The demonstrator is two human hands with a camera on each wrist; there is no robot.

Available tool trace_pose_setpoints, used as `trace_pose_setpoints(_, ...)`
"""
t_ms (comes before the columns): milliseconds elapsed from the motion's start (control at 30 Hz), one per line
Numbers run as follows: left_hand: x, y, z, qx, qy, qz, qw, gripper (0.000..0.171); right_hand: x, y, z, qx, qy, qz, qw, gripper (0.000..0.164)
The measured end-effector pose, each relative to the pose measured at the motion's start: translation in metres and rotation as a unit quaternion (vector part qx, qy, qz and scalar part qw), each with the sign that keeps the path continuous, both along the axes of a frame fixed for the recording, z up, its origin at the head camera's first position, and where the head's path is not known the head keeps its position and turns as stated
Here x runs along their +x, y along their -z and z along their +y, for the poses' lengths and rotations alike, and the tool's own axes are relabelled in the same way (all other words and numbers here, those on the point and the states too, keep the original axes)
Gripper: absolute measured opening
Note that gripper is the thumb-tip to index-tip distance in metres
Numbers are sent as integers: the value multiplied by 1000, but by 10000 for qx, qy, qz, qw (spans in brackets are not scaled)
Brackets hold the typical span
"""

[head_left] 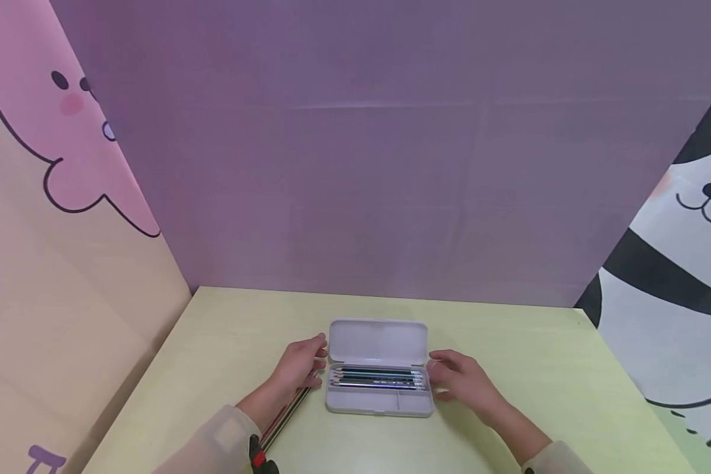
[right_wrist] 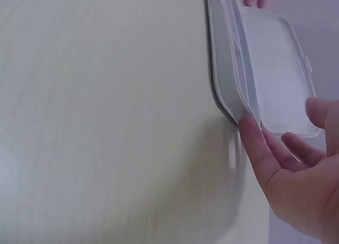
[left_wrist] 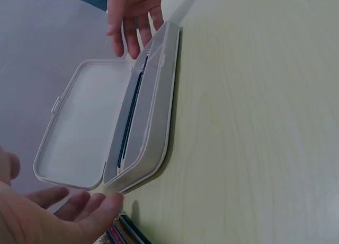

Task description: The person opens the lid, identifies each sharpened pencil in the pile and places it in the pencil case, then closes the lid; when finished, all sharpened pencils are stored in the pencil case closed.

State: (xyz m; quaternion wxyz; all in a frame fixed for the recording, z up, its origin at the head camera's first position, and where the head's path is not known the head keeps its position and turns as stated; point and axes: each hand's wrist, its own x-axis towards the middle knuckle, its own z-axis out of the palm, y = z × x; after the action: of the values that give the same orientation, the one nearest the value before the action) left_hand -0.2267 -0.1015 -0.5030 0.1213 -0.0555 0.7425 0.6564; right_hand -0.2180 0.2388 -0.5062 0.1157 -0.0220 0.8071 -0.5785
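Observation:
A white pencil case (head_left: 361,403) lies on the table with its lid (head_left: 378,341) folded back. Several pencils (head_left: 379,378) lie side by side in its rear compartment; the front compartment has a small divider. My left hand (head_left: 299,364) is at the case's left end, fingers relaxed and gripping nothing. At the right end is my right hand (head_left: 459,380), fingers loosely bent; in the right wrist view a fingertip (right_wrist: 249,124) meets the case's corner. Beside and partly under my left hand and forearm lie more pencils (head_left: 287,415), their ends visible in the left wrist view.
The pale wooden table (head_left: 509,342) ends at a purple backdrop (head_left: 379,197). A pink cartoon panel (head_left: 83,131) stands on the left, a panda panel (head_left: 675,316) on the right. A black and red band (head_left: 259,455) is on my left wrist.

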Motion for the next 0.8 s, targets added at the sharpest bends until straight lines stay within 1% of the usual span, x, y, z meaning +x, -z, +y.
trace_pose_setpoints(67,1,1,2,-11,216,-46,9998,56,-2,0,1,-320,124,-258,9991,49)
trace_pose_setpoints(133,1,1,3,16,365,-102,9993,57,-3,1,1,-508,314,-499,9970,49)
trace_pose_setpoints(200,1,2,4,40,397,-168,9991,59,-4,2,0,-642,478,-684,9944,49)
trace_pose_setpoints(300,0,1,4,94,400,-226,9989,62,-4,1,0,-825,565,-879,9911,55)
trace_pose_setpoints(467,-1,2,4,275,413,-238,9985,62,-4,-1,3,-984,284,-1009,9896,67)
trace_pose_setpoints(567,-2,4,3,398,417,-245,9980,62,-4,-4,5,-1056,124,-1105,9882,70)
trace_pose_setpoints(700,-4,7,3,475,391,-292,9977,60,-4,-6,5,-1153,86,-1192,9861,71)
trace_pose_setpoints(800,-5,6,3,500,304,-344,9977,61,-5,-6,5,-1251,206,-1235,9842,70)
